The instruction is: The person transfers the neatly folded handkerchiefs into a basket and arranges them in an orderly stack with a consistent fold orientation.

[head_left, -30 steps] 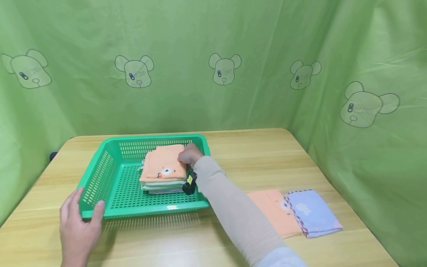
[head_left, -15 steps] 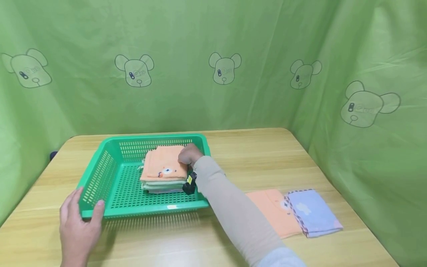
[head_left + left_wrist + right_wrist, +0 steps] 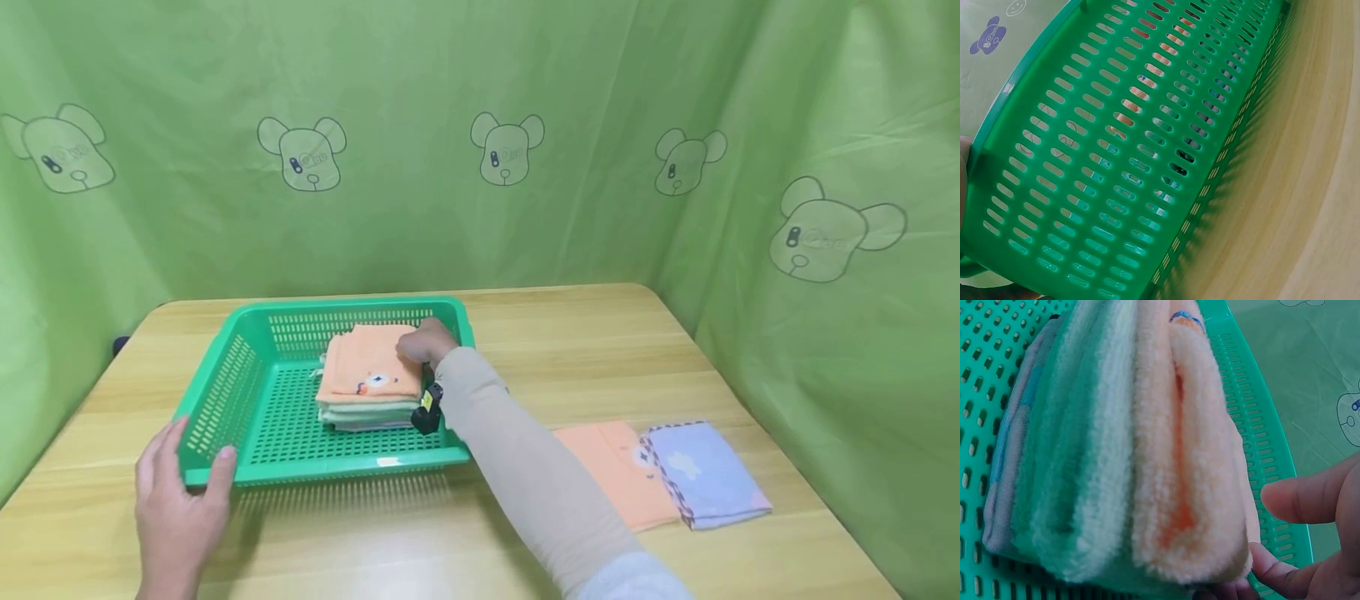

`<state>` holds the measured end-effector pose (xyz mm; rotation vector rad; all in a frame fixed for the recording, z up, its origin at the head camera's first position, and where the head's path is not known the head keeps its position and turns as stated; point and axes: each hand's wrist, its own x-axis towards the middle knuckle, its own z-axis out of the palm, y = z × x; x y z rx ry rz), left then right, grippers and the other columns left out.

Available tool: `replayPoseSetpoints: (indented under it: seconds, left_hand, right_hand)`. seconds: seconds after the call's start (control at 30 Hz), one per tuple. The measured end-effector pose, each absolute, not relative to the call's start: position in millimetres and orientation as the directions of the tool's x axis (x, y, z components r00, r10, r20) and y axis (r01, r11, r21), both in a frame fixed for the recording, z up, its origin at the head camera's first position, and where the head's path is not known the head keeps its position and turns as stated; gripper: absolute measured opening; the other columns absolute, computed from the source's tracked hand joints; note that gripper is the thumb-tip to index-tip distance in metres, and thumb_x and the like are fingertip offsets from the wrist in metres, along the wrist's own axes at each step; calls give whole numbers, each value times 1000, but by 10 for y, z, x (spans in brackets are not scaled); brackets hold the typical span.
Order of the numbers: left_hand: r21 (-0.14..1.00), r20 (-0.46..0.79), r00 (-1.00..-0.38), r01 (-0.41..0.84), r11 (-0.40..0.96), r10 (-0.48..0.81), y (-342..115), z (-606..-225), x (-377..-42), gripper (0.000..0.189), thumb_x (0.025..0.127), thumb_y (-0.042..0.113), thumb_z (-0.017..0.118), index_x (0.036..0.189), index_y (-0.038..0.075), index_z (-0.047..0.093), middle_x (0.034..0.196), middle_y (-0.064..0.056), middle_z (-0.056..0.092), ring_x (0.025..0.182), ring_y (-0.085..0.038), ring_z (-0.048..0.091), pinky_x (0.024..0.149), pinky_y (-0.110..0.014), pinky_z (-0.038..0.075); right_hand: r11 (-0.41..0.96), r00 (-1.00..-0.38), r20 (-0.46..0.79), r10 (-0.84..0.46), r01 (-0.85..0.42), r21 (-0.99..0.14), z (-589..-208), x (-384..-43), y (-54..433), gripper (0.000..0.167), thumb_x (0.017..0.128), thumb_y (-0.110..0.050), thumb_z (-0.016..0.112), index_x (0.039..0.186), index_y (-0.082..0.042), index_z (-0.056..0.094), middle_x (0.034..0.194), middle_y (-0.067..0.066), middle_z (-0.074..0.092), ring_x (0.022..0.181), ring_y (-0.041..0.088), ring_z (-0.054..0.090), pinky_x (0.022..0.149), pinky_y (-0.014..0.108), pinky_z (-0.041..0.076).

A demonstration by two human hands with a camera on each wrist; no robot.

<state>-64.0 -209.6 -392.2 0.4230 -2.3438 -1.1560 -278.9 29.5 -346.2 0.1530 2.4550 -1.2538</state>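
Observation:
In the head view a green plastic basket (image 3: 337, 471) stands on the table, a stack of folded small towels inside it. The top orange towel (image 3: 367, 362) has an embroidered face; a light green towel (image 3: 367, 412) lies under it, and a bluish-grey towel (image 3: 1007, 481) is lowest. My left hand (image 3: 180, 508) holds the basket's near left corner between thumb and fingers. My right hand (image 3: 429, 342) is at the stack's right side. In the right wrist view its fingertips touch the orange towel's edge, and the thumb stands apart from the cloth.
Right of the basket, a second orange towel (image 3: 607, 475) lies folded on the wooden table (image 3: 570, 350), partly behind my right forearm. A blue towel (image 3: 705, 475) with a checked edge overlaps it. Green curtains (image 3: 405, 233) with bear-head drawings surround the table.
The towel stack has shifted very slightly right in the basket, and the right thumb a little left. The left hand and basket stay put; the head view tilts slightly.

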Motion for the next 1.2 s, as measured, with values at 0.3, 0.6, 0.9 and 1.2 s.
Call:
replayPoseSetpoints:
  seconds: [0.3, 0.6, 0.9, 1.2]
  left_hand:
    - [803, 282, -837, -61, 592, -468, -2100, -3923, -666, 66, 95, 28, 59, 152, 13, 30, 155, -14, 23, 137, -45, 26, 105, -75, 17]
    - [808, 263, -841, -75, 584, -472, -2115, -3935, -653, 67, 95, 28, 59, 153, 15, 29, 156, -13, 22, 138, -44, 24, 105, -74, 15]
    - [803, 242, -843, -103, 587, -480, -2139, -3938, -628, 68, 95, 29, 58, 154, 15, 27, 157, -14, 21, 139, -44, 22, 106, -73, 15]
    - [804, 266, -842, -75, 590, -469, -2120, -3932, -653, 67, 95, 29, 59, 153, 14, 28, 156, -13, 23, 138, -44, 25, 104, -75, 17]
  right_hand:
    - [605, -924, -373, -81, 251, -756, -3429, -2791, 310, 33, 90, -12, 58, 118, 5, 52, 103, 17, 54, 46, 11, 25, 42, 25, 26]
    - [575, -934, -351, -65, 253, -778, -3432, -2784, 296, 38, 92, -20, 62, 64, -12, 39, 60, -3, 30, 46, 11, 27, 43, 25, 27]
    - [367, -963, -270, -2, 250, -896, -3409, -2767, 231, 38, 91, -19, 67, 67, -15, 38, 63, -4, 33, 50, 11, 31, 47, 25, 34]
    - [10, -949, -313, -36, 313, -950, -3368, -2780, 286, 15, 92, -14, 66, 103, -5, 60, 100, 3, 54, 79, 19, 52, 63, 27, 48]
